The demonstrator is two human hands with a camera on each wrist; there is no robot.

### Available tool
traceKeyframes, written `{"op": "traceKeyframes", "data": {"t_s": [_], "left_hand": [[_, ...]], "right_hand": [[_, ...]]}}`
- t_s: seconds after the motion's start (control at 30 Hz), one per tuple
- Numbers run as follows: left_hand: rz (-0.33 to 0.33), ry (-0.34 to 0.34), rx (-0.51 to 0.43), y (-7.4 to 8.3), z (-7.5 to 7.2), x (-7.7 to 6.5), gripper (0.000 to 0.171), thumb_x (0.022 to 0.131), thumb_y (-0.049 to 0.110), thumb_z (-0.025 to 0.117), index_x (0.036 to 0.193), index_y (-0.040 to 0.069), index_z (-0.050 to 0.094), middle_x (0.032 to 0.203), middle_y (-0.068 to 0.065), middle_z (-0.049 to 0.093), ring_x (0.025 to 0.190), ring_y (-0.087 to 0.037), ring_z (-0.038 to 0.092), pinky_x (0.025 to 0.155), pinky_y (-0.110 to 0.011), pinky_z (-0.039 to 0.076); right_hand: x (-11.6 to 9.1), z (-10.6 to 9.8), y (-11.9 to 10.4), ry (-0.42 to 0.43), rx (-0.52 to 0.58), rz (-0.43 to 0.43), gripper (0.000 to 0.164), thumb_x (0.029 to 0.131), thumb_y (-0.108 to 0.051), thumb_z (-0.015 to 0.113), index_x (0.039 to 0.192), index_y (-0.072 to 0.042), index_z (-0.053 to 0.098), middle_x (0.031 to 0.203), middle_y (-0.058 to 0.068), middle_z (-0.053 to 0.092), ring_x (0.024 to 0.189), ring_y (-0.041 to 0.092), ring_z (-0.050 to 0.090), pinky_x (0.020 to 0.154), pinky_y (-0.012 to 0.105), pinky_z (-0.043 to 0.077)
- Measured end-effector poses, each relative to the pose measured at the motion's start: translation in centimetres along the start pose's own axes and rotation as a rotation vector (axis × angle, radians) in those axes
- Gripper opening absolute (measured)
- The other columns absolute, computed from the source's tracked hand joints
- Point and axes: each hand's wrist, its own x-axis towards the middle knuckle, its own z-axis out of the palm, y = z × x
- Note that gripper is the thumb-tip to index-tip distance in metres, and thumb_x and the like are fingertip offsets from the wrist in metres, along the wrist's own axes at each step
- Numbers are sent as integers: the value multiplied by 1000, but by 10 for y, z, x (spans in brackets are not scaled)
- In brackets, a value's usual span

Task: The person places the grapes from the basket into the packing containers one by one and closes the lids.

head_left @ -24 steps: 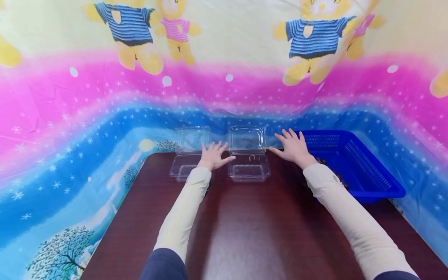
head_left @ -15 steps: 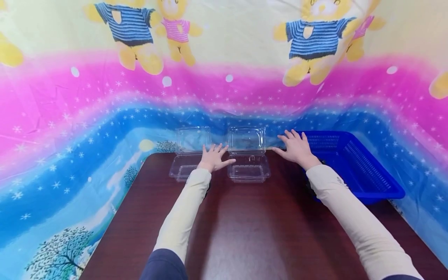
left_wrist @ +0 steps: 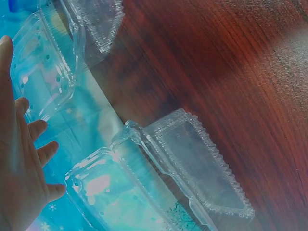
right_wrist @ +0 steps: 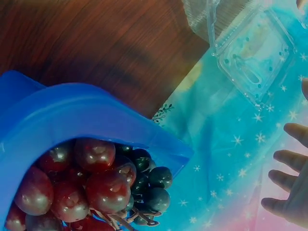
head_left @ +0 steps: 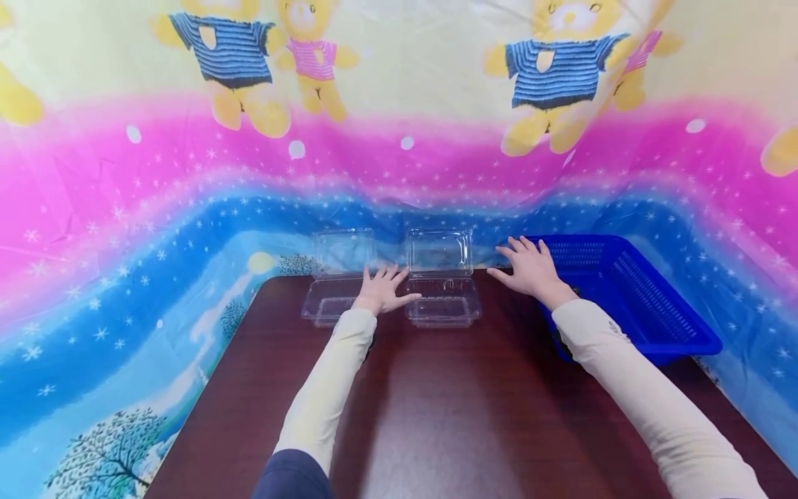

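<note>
Left grip [head_left: 382,291] (spread) near boxes [head_left: 444,305]

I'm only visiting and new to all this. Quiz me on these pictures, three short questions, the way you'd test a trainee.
1. How many clear plastic boxes lie open on the table?
2. From the person's side, where is the blue basket with the round fruit? a) left of the boxes; b) between the boxes; c) right of the boxes.
3. True or false: the left hand is clenched in a fist.

Key:
1. Two.
2. c.
3. False; it is spread open.
</note>
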Motion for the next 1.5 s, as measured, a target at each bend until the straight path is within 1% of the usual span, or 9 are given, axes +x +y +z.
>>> {"op": "traceKeyframes", "data": {"t_s": [0.17,0.4,0.7,0.87,1.13,1.3,1.33,1.4,1.5], "left_hand": [[8,-3,-21,-1,5,-1,82,83,75,31,149,33,12,155,-2,19,142,-27,15,109,-61,-2],[13,-4,-13,-2,11,0,82,82,78,28,149,35,9,154,-2,20,142,-26,16,109,-62,2],[59,-6,-28,2,15,-1,81,82,76,32,149,32,16,154,0,21,141,-27,20,109,-62,7],[65,3,-35,2,20,-1,80,83,74,35,149,32,18,153,0,24,140,-29,23,109,-63,4],[54,-22,-8,2,29,-1,83,81,78,30,149,35,13,154,2,22,141,-27,21,110,-60,0],[53,-31,-26,3,31,0,85,78,82,27,149,36,13,154,2,21,141,-27,20,110,-59,-4],[58,-18,-33,2,34,1,87,76,84,25,148,36,14,154,3,22,140,-27,21,109,-61,-4],[56,-23,-43,3,33,0,90,74,86,24,148,37,15,154,3,22,140,-27,22,109,-61,-2],[54,-29,-30,6,33,-2,89,75,85,25,148,37,14,154,4,22,141,-26,21,110,-61,1]], "right_hand": [[-3,1,1,4,1,-1,66,89,-54,51,139,-12,43,147,22,29,137,42,18,107,64,7],[-2,3,3,17,5,-3,65,88,-52,52,139,-12,44,146,23,31,136,43,19,107,64,8],[-5,7,4,3,9,6,65,89,-53,51,139,-12,44,145,22,33,136,42,20,106,66,10],[-7,6,5,1,3,4,64,89,-52,51,137,-11,46,144,23,34,135,43,21,105,66,11],[-12,4,14,4,-1,12,64,89,-52,52,136,-10,47,143,25,34,133,44,24,104,66,16],[-14,5,21,10,-6,17,65,88,-52,52,137,-10,46,143,24,34,132,44,26,103,66,17],[-15,6,22,12,-5,17,65,88,-52,52,137,-10,46,143,24,34,132,44,26,103,66,17],[-16,6,24,12,-2,16,66,88,-53,52,137,-10,46,143,24,35,132,44,27,103,66,17],[-20,6,26,10,1,16,67,88,-55,50,138,-10,45,143,24,35,131,44,28,103,66,17]]}}
